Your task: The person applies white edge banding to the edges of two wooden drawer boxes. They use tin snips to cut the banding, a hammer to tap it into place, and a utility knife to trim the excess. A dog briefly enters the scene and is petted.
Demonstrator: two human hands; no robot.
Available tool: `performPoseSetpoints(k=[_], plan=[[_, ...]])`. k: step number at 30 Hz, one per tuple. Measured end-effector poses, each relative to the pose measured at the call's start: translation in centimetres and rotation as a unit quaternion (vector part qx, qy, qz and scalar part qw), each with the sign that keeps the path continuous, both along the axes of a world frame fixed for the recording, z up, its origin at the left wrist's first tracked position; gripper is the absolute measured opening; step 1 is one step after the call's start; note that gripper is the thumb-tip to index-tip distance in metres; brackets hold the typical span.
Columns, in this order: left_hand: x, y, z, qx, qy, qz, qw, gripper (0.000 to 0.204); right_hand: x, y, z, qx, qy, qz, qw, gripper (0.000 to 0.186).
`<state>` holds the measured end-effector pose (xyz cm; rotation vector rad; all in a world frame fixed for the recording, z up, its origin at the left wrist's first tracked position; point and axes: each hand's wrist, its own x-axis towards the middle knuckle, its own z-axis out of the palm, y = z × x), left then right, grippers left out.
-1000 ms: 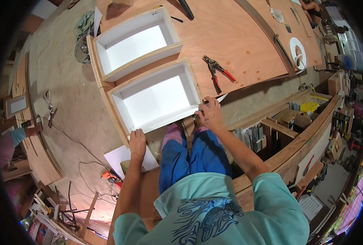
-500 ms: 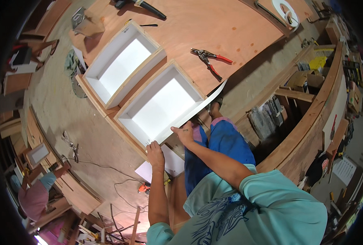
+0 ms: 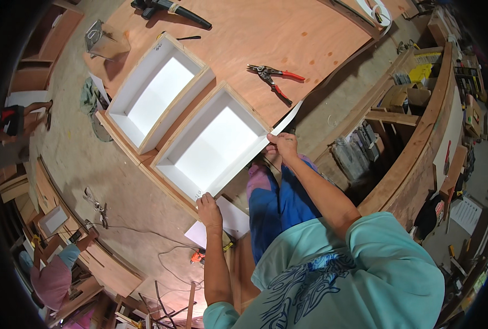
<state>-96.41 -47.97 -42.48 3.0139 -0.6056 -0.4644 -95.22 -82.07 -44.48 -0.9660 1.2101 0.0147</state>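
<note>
A shallow wooden drawer box (image 3: pixel 248 108) with a white inside lies at the near edge of the plywood worktop. A long white edging strip (image 3: pixel 288 119) runs along its near side and sticks out past its right corner. My left hand (image 3: pixel 209 211) is closed at the box's near left corner, its fingers on the strip's end. At the right corner my right hand (image 3: pixel 284 147) pinches the strip between thumb and fingers. Beyond stands a second, similar drawer box (image 3: pixel 174 112). Red-handled snips (image 3: pixel 267 73) lie on the worktop to the right.
A black power tool (image 3: pixel 186 15) and a clear-sided container (image 3: pixel 108 45) are at the worktop's far side. A roll of white strip (image 3: pixel 378 11) sits far right. Wooden shelving (image 3: pixel 419 164) runs along my right. Cables (image 3: pixel 145 233) trail on the floor at left, where another person (image 3: pixel 52 279) is.
My right hand has slid along the strip, away to the right, from the middle of the near side to the right corner. My left hand stays at the left corner.
</note>
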Motion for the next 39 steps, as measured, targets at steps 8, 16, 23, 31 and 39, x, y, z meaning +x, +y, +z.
performPoseSetpoints(k=[8, 16, 23, 31, 39], plan=[[0.0, 0.4, -0.6, -0.014, -0.034, -0.019, 0.999, 0.017, 0.4, 0.1, 0.3, 0.012, -0.017, -0.07, 0.997, 0.02], [-0.1, 0.3, -0.4, 0.015, 0.011, -0.011, 1.0, 0.027, -0.1, -0.8, -0.6, 0.017, 0.004, -0.022, 1.0, 0.022], [0.2, -0.4, 0.0, -0.061, -0.031, 0.022, 0.997, 0.013, 0.9, 0.1, -1.9, -0.042, 0.058, -0.024, 0.997, 0.022], [3.0, -5.7, 3.2, 0.052, 0.054, 0.123, 0.99, 0.047, 1.2, 0.7, -1.4, -0.075, 0.119, -0.029, 0.99, 0.023], [5.8, -26.2, 0.1, -0.299, 0.115, 0.154, 0.935, 0.029, 1.0, 0.4, -0.3, -0.165, 0.132, 0.044, 0.976, 0.021]])
